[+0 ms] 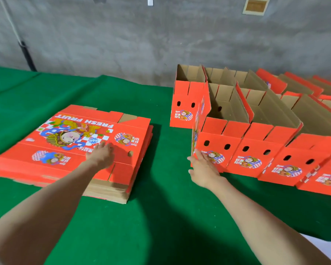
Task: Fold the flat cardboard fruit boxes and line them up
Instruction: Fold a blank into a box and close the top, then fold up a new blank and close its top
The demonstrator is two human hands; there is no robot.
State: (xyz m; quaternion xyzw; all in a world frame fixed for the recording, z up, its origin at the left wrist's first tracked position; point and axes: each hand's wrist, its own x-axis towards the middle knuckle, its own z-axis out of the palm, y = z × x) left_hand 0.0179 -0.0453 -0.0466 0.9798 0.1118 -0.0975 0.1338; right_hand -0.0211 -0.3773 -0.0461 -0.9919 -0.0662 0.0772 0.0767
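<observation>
A stack of flat red cardboard fruit boxes (46, 150) printed "FRESH FRUIT" lies on the left of the green table. My left hand (100, 154) rests on the top sheet with straight fingers. To the right stand rows of folded red boxes with brown insides. The nearest folded box (218, 148) is at the left end of the front row. My right hand (203, 169) is flat against its lower left corner, fingers straight.
The green felt table (161, 217) runs to a grey concrete wall (122, 35) behind. A second row of folded boxes (187, 104) stands further back, and more boxes (304, 88) reach the right edge. A white surface (323, 247) shows at the bottom right.
</observation>
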